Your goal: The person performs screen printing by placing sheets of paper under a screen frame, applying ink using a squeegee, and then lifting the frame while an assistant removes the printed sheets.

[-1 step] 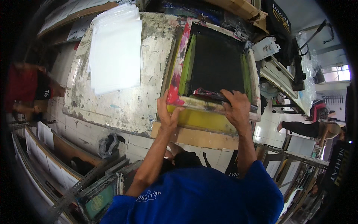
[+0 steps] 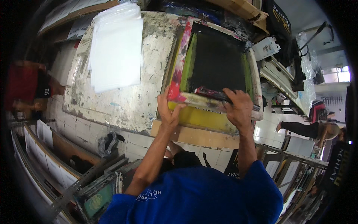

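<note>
A screen printing frame (image 2: 181, 64) with red, pink and white ink smears lies on the table, tilted up at its near side. Its mesh is coated with black ink (image 2: 220, 56), with green strips along the sides. My left hand (image 2: 168, 112) is closed round its near left corner. At the right of the near bar, my right hand (image 2: 239, 108) is closed on the frame, its fingers reaching over the inner edge. An ink-stained squeegee (image 2: 209, 92) rests inside along that bar, its right end under my right fingers. A yellow surface (image 2: 205, 118) shows below the raised bar.
Left of the frame a stack of white sheets (image 2: 116, 56) lies on the stained table (image 2: 153, 48). A clear plastic container (image 2: 266, 48) is at the right. Racks (image 2: 56, 156) stand lower left. People are at both sides, one in a red top (image 2: 24, 86).
Very little differs. The frame, squeegee and right hand appear slightly farther right, while the whole view has shifted a little. Both hands keep their hold.
</note>
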Motion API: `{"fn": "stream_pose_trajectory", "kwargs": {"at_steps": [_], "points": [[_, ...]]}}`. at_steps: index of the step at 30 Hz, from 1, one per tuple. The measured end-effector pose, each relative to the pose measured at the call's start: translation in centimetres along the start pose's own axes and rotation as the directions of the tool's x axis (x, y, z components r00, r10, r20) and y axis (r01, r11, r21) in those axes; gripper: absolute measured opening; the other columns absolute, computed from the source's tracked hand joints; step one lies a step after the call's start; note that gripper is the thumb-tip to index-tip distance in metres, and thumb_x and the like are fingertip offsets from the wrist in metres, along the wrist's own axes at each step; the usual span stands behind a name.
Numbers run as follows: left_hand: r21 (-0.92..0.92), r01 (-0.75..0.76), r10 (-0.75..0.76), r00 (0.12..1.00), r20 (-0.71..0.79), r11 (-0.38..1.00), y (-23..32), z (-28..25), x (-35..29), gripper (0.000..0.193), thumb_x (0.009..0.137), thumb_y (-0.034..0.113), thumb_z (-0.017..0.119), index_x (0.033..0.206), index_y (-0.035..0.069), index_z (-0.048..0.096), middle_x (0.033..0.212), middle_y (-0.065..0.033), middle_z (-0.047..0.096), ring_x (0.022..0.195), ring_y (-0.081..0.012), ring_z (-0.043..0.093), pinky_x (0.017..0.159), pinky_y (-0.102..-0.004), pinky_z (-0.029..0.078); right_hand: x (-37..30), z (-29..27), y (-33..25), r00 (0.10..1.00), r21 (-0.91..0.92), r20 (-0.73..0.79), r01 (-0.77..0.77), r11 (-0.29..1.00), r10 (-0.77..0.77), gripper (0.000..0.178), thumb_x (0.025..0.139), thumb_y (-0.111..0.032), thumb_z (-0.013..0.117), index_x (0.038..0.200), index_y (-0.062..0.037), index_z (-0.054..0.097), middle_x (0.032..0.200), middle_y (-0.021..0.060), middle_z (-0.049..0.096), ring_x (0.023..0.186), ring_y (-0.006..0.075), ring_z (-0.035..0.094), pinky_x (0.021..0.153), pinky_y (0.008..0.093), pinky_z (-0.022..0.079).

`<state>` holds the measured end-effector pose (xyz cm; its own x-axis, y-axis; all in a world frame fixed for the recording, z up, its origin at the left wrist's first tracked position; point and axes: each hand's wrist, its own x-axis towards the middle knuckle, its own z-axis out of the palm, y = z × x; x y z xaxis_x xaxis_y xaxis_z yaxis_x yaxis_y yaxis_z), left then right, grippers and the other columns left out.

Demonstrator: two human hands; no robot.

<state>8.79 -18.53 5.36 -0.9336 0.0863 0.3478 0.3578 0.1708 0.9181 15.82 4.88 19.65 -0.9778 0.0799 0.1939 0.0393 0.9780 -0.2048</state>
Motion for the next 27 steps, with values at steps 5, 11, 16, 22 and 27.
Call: {"fn": "stream_pose_trajectory", "kwargs": {"at_steps": [5,11,16,22,27], "points": [[-0.001,-0.130,0.130,0.990,-0.054,0.991,5.2,-0.3,4.7,0.075,0.081,0.021,0.080,0.146,0.001,0.048,0.123,-0.0192,0.057,0.110,-0.0330,0.056,0.100,-0.0427,0.043,2.4,-1.9,1.0,0.908,-0.129,-0.340,0.214,0.968,-0.246,0.063,0.063,-0.033,0.079,0.121,-0.0097,0.070,0.095,0.0159,0.070,0.085,0.0341,0.067,0.077,0.0464,0.052],[-0.213,-0.309,0.255,0.935,-0.248,0.927,6.7,-4.7,3.7,0.076,0.081,0.030,0.082,0.145,0.002,0.050,0.114,-0.0192,0.065,0.109,-0.0365,0.060,0.095,-0.0443,0.047,8.1,-6.6,8.1,0.916,-0.057,-0.285,0.279,0.959,-0.283,0.042,0.092,-0.027,0.071,0.127,-0.0028,0.068,0.113,0.0137,0.074,0.100,0.0230,0.070,0.090,0.0379,0.056],[0.055,-0.128,0.128,0.681,-0.721,0.990,-0.8,-11.4,-10.7,0.029,0.089,0.012,0.072,0.115,0.002,0.062,0.105,-0.0146,0.067,0.090,-0.0287,0.062,0.082,-0.0400,0.050,12.4,-13.1,16.2,0.952,-0.217,-0.224,0.162,0.963,-0.210,0.060,0.099,-0.042,0.064,0.135,0.0059,0.059,0.130,0.0219,0.066,0.117,0.0321,0.062,0.104,0.0429,0.046],[-0.184,0.643,-0.511,0.369,-0.776,0.743,-19.9,-11.0,-20.8,0.048,0.082,0.026,0.082,0.118,0.001,0.062,0.098,-0.0088,0.066,0.087,-0.0226,0.061,0.078,-0.0357,0.048,17.7,-17.3,15.6,0.936,-0.215,-0.297,0.126,0.968,-0.188,0.058,0.100,-0.042,0.061,0.135,0.0035,0.059,0.127,0.0226,0.065,0.113,0.0331,0.061,0.100,0.0440,0.045],[0.184,0.817,-0.516,0.502,-0.694,0.547,-27.9,-9.6,-18.0,0.065,0.068,0.042,0.088,0.115,0.003,0.065,0.114,-0.0119,0.059,0.113,-0.0311,0.053,0.092,-0.0439,0.041,19.4,-17.7,14.3,0.928,-0.216,-0.332,0.100,0.971,-0.169,0.055,0.101,-0.042,0.058,0.135,0.0015,0.058,0.125,0.0232,0.064,0.110,0.0340,0.059,0.097,0.0448,0.044]]}}
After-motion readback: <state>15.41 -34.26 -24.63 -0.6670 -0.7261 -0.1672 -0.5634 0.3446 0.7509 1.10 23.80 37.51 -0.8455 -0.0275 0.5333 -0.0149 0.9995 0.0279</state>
